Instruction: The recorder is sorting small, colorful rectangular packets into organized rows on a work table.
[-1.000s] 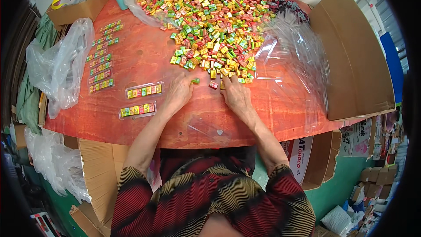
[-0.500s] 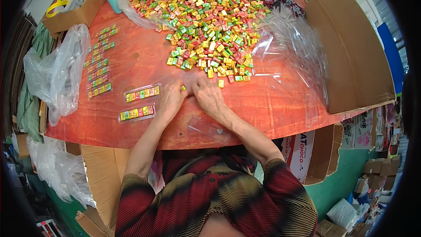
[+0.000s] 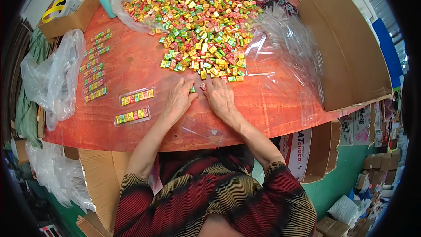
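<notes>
My left hand (image 3: pixel 179 98) is at the near edge of a big heap, its fingers curled with a small green wrapped sweet (image 3: pixel 192 89) at the fingertips. Close beside it, my right hand (image 3: pixel 220 99) has thumb and fingers drawn together at a red-and-white wrapped sweet (image 3: pixel 203 87). Just beyond both hands spreads the heap of small wrapped sweets (image 3: pixel 204 26) in red, yellow and green. Left of my left hand lie two clear trays, a farther one (image 3: pixel 137 97) and a nearer one (image 3: pixel 132 116), each holding a row of sweets.
Several more rows of sweets (image 3: pixel 93 82) line the table's left side. Clear plastic strips (image 3: pixel 291 48) pile up at the right, before a tall cardboard box (image 3: pixel 346 44). A turquoise bottle (image 3: pixel 105 1), an open carton (image 3: pixel 70 19) and a plastic bag (image 3: pixel 57 74) sit left.
My hands have moved apart from each other, the right one shifting right. A green sweet and a red one now show at the fingertips. The view has shifted slightly.
</notes>
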Tool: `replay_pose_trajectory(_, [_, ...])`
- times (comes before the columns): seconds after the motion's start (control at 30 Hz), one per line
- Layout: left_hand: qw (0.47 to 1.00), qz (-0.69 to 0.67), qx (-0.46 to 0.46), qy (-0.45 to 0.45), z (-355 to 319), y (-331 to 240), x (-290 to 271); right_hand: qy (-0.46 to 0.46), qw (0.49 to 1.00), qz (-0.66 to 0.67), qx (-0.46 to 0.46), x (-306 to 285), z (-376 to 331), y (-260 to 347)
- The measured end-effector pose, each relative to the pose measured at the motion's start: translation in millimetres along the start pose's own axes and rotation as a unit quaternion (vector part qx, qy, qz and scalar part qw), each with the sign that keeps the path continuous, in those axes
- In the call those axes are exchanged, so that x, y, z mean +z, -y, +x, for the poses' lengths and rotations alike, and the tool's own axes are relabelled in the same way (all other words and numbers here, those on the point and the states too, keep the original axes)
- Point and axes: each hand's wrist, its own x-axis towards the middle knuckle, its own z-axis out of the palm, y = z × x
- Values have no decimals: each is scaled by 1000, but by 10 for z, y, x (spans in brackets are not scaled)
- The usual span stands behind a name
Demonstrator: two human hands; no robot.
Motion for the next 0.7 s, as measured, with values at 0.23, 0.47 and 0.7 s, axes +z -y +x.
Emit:
replay_pose_trajectory(0.23, [999, 16, 32, -7, 57, -123, 76, 18, 994, 75, 79, -342, -58, -90])
replay_pose_trajectory(0.47, [997, 37, 56, -42, 96, -230, 196, 64, 994, 83, 41, -276, -82, -272])
replay_pose_trajectory(0.7, [998, 34, 48, -1, 24, -307, 162, 32, 993, 100, 48, -351, -170, -331])
